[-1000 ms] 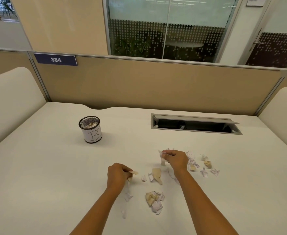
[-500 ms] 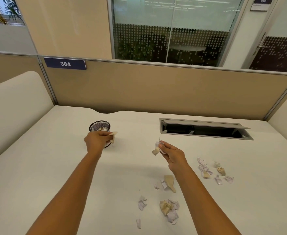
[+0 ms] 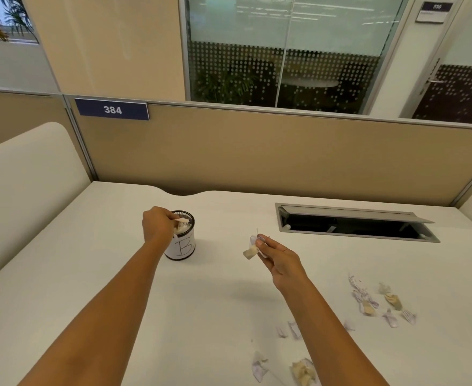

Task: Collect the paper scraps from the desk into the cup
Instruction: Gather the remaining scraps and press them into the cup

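Note:
A black mesh cup (image 3: 184,246) with a white label marked "B" stands on the white desk (image 3: 90,274), with crumpled paper inside. My left hand (image 3: 158,224) hovers at the cup's rim, pinching a paper scrap (image 3: 181,220) over the opening. My right hand (image 3: 278,259) is raised mid-desk, to the right of the cup, holding a small bunch of white and tan scraps (image 3: 251,247). More scraps lie on the desk at the right (image 3: 379,302) and near the front (image 3: 299,369).
An open cable hatch (image 3: 354,222) is sunk into the desk at the back right. A tan partition (image 3: 257,154) with a "384" sign closes the back; padded side panels stand left and right.
My left hand has carried its scrap from the desk middle to the cup's opening. My right hand has lifted off the desk with its scraps and moved toward the cup.

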A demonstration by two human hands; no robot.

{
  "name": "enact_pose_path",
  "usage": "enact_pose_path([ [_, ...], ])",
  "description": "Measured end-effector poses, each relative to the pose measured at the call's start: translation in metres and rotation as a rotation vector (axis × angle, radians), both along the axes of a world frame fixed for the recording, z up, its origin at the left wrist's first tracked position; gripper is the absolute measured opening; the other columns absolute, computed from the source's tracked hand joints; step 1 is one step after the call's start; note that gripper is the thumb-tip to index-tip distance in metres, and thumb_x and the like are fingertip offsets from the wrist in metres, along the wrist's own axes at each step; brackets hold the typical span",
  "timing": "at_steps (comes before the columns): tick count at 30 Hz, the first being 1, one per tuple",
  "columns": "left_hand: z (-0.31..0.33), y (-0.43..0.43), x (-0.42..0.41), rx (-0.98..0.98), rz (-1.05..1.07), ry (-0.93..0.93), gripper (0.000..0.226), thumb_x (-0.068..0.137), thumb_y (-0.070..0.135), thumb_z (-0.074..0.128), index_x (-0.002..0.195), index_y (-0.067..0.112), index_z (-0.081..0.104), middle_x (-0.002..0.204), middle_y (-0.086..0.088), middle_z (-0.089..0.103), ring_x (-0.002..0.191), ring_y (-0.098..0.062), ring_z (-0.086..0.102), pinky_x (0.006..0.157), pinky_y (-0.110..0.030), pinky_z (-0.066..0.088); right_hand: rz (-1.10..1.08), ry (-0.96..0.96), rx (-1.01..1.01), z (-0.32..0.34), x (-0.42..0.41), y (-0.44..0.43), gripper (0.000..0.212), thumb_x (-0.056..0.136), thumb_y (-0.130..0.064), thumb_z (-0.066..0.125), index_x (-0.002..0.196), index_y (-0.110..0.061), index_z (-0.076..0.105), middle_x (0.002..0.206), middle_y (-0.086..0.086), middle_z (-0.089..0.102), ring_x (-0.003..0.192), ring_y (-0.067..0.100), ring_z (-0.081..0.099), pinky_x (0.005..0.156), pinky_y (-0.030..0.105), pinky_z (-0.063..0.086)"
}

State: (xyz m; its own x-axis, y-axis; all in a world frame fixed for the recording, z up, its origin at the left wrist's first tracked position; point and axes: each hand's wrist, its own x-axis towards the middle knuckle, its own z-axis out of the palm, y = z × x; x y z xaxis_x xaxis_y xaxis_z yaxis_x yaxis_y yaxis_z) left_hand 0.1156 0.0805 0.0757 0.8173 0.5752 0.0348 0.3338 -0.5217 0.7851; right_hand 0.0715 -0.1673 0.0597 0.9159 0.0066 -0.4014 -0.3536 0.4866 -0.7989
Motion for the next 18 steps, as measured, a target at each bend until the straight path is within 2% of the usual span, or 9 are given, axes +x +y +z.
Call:
enact_pose_path([
  [3,-0.01,0.002,0.01,0.118,-0.064,0.088,0.02,0.082,-0.004,0.059,0.097,-0.003,0.072,0.102,-0.023,0.067,0.089,-0.037,0.063,0.071,-0.032,0.049,0.021,-0.005,-0.001,-0.001,0.007,0.012,0.013,0.082,0.004,0.064,0.092,-0.005,0.068,0.095,0.007,0.07,0.08,0.011,0.069,0.085,0.023,0.05],
  [6,-0.015,0.003,0.02,0.232,-0.137,0.196,0.021,0.084,0.0,0.061,0.102,-0.004,0.07,0.106,-0.023,0.065,0.092,-0.037,0.063,0.077,-0.035,0.052,0.039,-0.005,-0.01,-0.004,0.014,0.022,0.013,0.082,0.003,0.065,0.088,-0.007,0.069,0.093,0.005,0.071,0.08,0.01,0.069,0.083,0.022,0.051],
  [12,-0.02,0.0,0.034,0.39,-0.217,0.338,0.027,0.086,0.006,0.062,0.11,-0.005,0.061,0.111,-0.023,0.063,0.099,-0.035,0.063,0.082,-0.036,0.052,0.043,0.021,-0.022,-0.008,0.024,0.035,0.023,0.083,0.003,0.065,0.105,0.001,0.067,0.104,0.009,0.069,0.09,0.018,0.067,0.088,0.026,0.05],
  [18,-0.018,0.003,0.037,0.47,-0.279,0.393,0.029,0.089,0.009,0.058,0.116,0.0,0.061,0.117,-0.019,0.062,0.102,-0.033,0.062,0.084,-0.034,0.051,0.061,0.012,-0.017,0.001,0.037,0.056,0.03,0.083,0.004,0.064,0.113,0.005,0.063,0.109,0.012,0.066,0.097,0.022,0.064,0.087,0.026,0.05],
])
